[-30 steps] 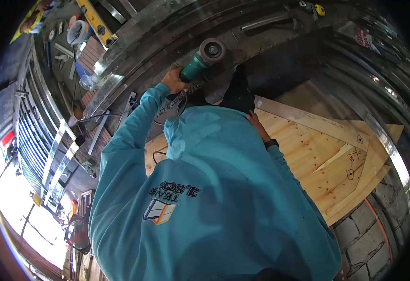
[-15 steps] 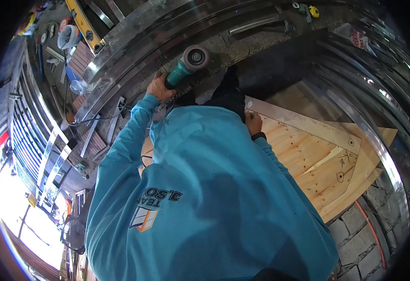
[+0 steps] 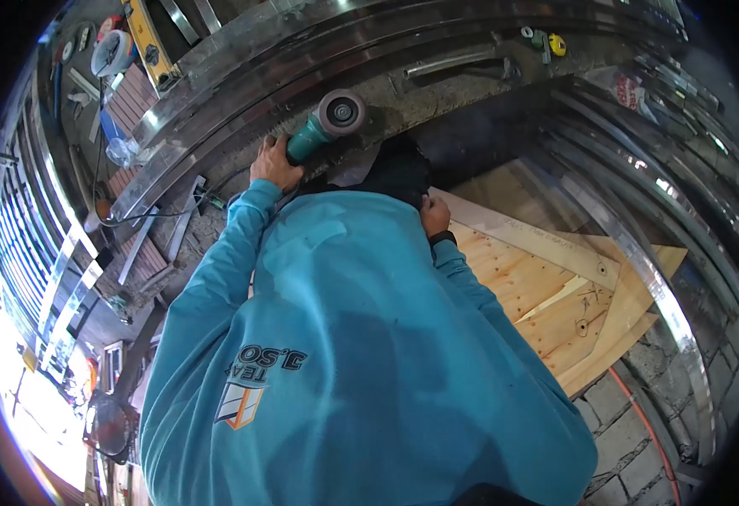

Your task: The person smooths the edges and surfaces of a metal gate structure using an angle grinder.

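My left hand (image 3: 276, 164) is wrapped around the green body of an angle grinder (image 3: 309, 140). The grinder's round disc (image 3: 341, 112) faces up toward me, beyond my lap, beside a long metal bar (image 3: 243, 110). Close against my dark-trousered thigh (image 3: 396, 173), my right hand (image 3: 435, 215) has its fingers curled in; whatever they hold, if anything, is hidden. A dark band circles that wrist. Just right of it lies a pale wooden strip (image 3: 525, 238) on a plywood sheet (image 3: 521, 287) bearing pen marks and circled holes.
Long metal bars (image 3: 652, 278) lie along the right. A yellow spirit level (image 3: 148, 44), a roll of tape (image 3: 112, 53) and metal offcuts (image 3: 139, 244) are at left. At the back sits a yellow tape measure (image 3: 557, 45). An orange hose (image 3: 643, 430) crosses paving blocks (image 3: 622, 413).
The whole view has shifted, so most things sit further left in it. My left hand keeps its hold on the grinder, and my right hand stays by my thigh.
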Available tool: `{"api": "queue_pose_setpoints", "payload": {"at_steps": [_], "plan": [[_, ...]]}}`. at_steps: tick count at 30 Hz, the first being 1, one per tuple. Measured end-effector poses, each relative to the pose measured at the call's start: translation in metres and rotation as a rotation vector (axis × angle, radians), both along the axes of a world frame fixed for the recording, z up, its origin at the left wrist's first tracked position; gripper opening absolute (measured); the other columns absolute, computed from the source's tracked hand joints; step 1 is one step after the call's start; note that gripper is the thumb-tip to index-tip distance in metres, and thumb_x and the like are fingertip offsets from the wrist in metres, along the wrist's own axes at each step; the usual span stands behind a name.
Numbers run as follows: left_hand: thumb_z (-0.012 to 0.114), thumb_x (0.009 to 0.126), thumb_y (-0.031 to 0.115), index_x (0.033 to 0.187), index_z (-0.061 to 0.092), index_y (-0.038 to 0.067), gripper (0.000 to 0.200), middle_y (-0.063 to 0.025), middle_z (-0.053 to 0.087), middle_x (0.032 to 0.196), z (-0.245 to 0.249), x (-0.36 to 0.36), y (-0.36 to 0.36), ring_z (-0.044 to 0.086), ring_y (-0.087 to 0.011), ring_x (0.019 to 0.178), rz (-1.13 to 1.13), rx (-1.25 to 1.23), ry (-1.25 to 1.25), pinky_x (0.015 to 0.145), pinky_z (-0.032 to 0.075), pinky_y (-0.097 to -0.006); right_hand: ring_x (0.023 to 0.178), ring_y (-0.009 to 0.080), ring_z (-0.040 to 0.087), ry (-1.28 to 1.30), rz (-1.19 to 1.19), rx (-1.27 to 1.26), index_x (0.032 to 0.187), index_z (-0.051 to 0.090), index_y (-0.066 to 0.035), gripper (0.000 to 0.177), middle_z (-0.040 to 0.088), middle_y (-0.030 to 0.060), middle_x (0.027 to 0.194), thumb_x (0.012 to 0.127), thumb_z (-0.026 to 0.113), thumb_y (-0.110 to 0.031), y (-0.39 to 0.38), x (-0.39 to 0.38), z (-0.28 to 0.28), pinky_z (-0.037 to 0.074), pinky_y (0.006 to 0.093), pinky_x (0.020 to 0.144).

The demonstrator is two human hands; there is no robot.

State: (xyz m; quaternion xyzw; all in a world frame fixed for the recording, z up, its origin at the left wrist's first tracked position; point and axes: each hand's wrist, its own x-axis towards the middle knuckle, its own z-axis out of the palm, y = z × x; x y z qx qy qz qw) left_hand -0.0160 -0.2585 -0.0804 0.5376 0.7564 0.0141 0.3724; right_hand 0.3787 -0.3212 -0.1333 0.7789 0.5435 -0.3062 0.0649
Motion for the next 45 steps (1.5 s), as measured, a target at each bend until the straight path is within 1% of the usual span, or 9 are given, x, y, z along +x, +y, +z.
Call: {"api": "queue_pose_setpoints", "payload": {"at_steps": [2, 7, 12, 14, 19, 24, 25, 29, 45], "plan": [[0.077, 0.069, 0.033, 0.132, 0.055, 0.014, 0.070, -0.0173, 0.055, 0.131, 0.000, -0.001, 0.006, 0.054, -0.0394, 0.124, -0.003, -0.002, 0.023, 0.100, 0.048, -0.0517, 0.090, 0.0446, 0.065, 0.175, -0.146, 0.363, 0.090, 0.068, -0.001, 0.027, 0.070, 0.0244, 0.090, 0.093, 0.063, -0.027, 0.030, -0.009, 0.016, 0.050, 0.0502, 0.082], [0.079, 0.074, 0.046, 0.130, 0.056, 0.015, 0.068, -0.0152, 0.057, 0.128, 0.012, 0.007, 0.005, 0.055, -0.0351, 0.124, -0.004, -0.037, 0.098, 0.105, 0.042, -0.0506, 0.086, 0.0403, 0.067, 0.178, 0.259, 0.375, 0.094, 0.068, -0.003, 0.029, 0.071, 0.0190, 0.089, 0.087, 0.071, -0.031, 0.163, -0.028, 0.024, 0.053, 0.0483, 0.078], [0.078, 0.074, 0.042, 0.131, 0.055, 0.015, 0.067, -0.0142, 0.056, 0.129, 0.011, 0.014, -0.001, 0.054, -0.0348, 0.125, 0.025, 0.009, 0.157, 0.107, 0.041, -0.0501, 0.089, 0.0416, 0.066, 0.165, 0.459, 0.351, 0.094, 0.068, -0.004, 0.035, 0.070, 0.0207, 0.092, 0.086, 0.072, -0.038, 0.273, -0.068, 0.034, 0.052, 0.0515, 0.078], [0.078, 0.073, 0.039, 0.131, 0.056, 0.015, 0.067, -0.0141, 0.056, 0.128, 0.013, 0.017, -0.004, 0.054, -0.0346, 0.125, 0.016, 0.007, 0.176, 0.108, 0.041, -0.0489, 0.088, 0.0412, 0.067, 0.187, 0.537, 0.493, 0.096, 0.069, -0.005, 0.034, 0.071, 0.0193, 0.090, 0.087, 0.071, -0.038, 0.302, -0.059, 0.003, 0.053, 0.0513, 0.077], [0.079, 0.073, 0.035, 0.132, 0.054, 0.016, 0.066, -0.0117, 0.056, 0.130, 0.005, 0.015, -0.002, 0.053, -0.0348, 0.127, 0.030, -0.017, 0.167, 0.108, 0.040, -0.0516, 0.084, 0.0383, 0.068, 0.204, 0.376, 0.372, 0.091, 0.070, -0.005, 0.030, 0.072, 0.0150, 0.086, 0.086, 0.072, -0.035, 0.306, -0.069, 0.020, 0.054, 0.0475, 0.076], [0.078, 0.074, 0.036, 0.132, 0.054, 0.015, 0.066, -0.0123, 0.059, 0.127, 0.005, 0.012, -0.001, 0.055, -0.0346, 0.124, 0.006, -0.035, 0.140, 0.107, 0.042, -0.0487, 0.096, 0.0382, 0.061, 0.360, 0.786, 0.666, 0.107, 0.069, -0.011, 0.023, 0.067, 0.0152, 0.098, 0.085, 0.068, -0.017, 0.274, -0.075, 0.010, 0.051, 0.0479, 0.086], [0.078, 0.074, 0.036, 0.132, 0.054, 0.014, 0.066, -0.0125, 0.060, 0.126, 0.007, 0.013, 0.000, 0.056, -0.0344, 0.123, 0.013, -0.038, 0.139, 0.106, 0.043, -0.0476, 0.104, 0.0370, 0.059, 0.327, 0.897, 0.594, 0.115, 0.067, -0.013, 0.031, 0.064, 0.0137, 0.110, 0.084, 0.066, -0.010, 0.271, -0.075, 0.012, 0.051, 0.0466, 0.090], [0.078, 0.074, 0.036, 0.131, 0.054, 0.013, 0.067, -0.0133, 0.060, 0.127, 0.012, 0.013, 0.002, 0.057, -0.0345, 0.122, 0.022, -0.049, 0.135, 0.106, 0.045, -0.0470, 0.110, 0.0330, 0.055, 0.105, 1.218, 0.597, 0.116, 0.067, -0.015, 0.034, 0.055, 0.0099, 0.119, 0.083, 0.068, -0.012, 0.271, -0.075, 0.016, 0.050, 0.0475, 0.091], [0.078, 0.072, 0.034, 0.131, 0.055, 0.011, 0.067, -0.0156, 0.059, 0.127, 0.004, 0.015, -0.004, 0.058, -0.0371, 0.120, 0.045, 0.038, 0.162, 0.104, 0.046, -0.0473, 0.105, 0.0352, 0.057, 0.189, 0.695, 0.621, 0.103, 0.072, -0.011, 0.026, 0.063, 0.0128, 0.104, 0.081, 0.074, -0.026, 0.256, -0.061, -0.003, 0.047, 0.0479, 0.090]]}}
